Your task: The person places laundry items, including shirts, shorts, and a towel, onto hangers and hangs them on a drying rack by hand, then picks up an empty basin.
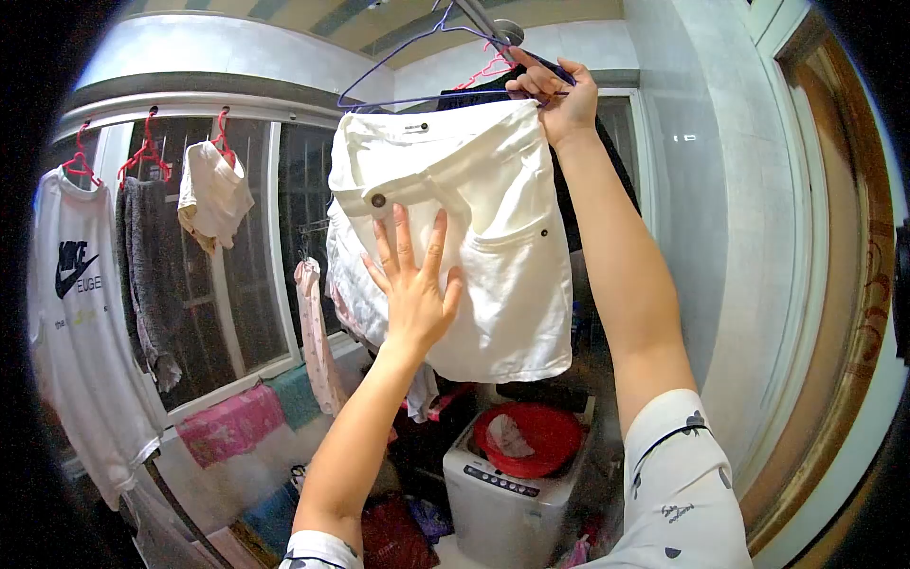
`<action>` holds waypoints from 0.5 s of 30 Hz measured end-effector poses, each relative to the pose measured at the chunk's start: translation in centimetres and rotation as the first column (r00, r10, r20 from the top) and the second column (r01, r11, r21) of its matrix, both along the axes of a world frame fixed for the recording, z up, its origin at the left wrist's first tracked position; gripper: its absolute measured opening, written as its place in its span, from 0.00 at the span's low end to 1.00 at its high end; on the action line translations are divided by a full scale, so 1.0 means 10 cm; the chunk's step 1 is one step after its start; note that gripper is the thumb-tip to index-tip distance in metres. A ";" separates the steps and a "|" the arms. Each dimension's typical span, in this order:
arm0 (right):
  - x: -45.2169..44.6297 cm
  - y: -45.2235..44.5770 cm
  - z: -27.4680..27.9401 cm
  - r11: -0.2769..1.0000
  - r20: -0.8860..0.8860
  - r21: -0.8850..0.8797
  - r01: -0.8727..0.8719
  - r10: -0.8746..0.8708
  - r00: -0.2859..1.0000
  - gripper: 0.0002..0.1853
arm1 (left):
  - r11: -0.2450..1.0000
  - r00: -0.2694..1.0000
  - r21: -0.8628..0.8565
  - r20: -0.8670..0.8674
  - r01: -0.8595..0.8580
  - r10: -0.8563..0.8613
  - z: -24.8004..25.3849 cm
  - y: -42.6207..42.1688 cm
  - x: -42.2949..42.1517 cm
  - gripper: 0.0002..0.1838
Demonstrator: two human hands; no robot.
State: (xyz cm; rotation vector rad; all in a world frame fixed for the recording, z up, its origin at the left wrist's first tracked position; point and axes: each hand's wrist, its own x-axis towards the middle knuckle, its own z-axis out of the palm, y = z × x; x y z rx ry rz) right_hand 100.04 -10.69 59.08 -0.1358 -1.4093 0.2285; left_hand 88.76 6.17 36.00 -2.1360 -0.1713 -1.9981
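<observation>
White shorts [512,313] with a dark waist button hang from a blue-purple clothes hanger [384,74] in front of me, at about head height. My left hand [414,289] lies open against the front of the shorts, fingers spread just below the button. Up at the hanger's right end, my right hand [564,100] is closed around the hanger beside the waistband, with its index finger pointing up. The hanger's hook reaches a metal rail [483,21]; whether it rests on it is hard to see.
To the left, a white tank top [81,256], dark grey trousers [147,275] and a small cream garment [213,190] hang on red hangers along the window. Below stands a washing machine [502,512] with a red basin [545,446] on top. Dark clothing hangs behind the shorts.
</observation>
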 end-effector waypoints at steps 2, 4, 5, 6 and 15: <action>0.20 0.04 0.00 0.999 0.064 -0.037 0.020 -0.018 0.998 0.30 | 1.000 1.000 0.015 0.013 0.025 -0.025 -0.03 0.02 0.03 0.40; 0.22 0.04 0.00 0.987 0.003 -0.044 0.154 -0.154 0.988 0.29 | 1.000 1.000 0.002 0.010 0.027 -0.027 -0.04 0.02 0.05 0.40; 0.22 0.05 -0.02 0.974 -0.026 -0.051 0.220 -0.221 0.975 0.29 | 1.000 1.000 -0.004 0.009 0.026 -0.026 -0.06 0.01 0.05 0.40; 0.24 0.05 -0.05 0.972 -0.017 -0.079 0.222 -0.224 0.974 0.28 | 0.999 0.999 -0.003 0.020 0.043 -0.043 -0.06 0.00 0.05 0.39; 0.23 -0.13 -1.16 0.666 0.192 -0.174 0.725 -0.699 0.689 0.46 | 0.991 0.989 0.000 -0.065 0.132 -0.132 -0.35 0.01 0.09 0.38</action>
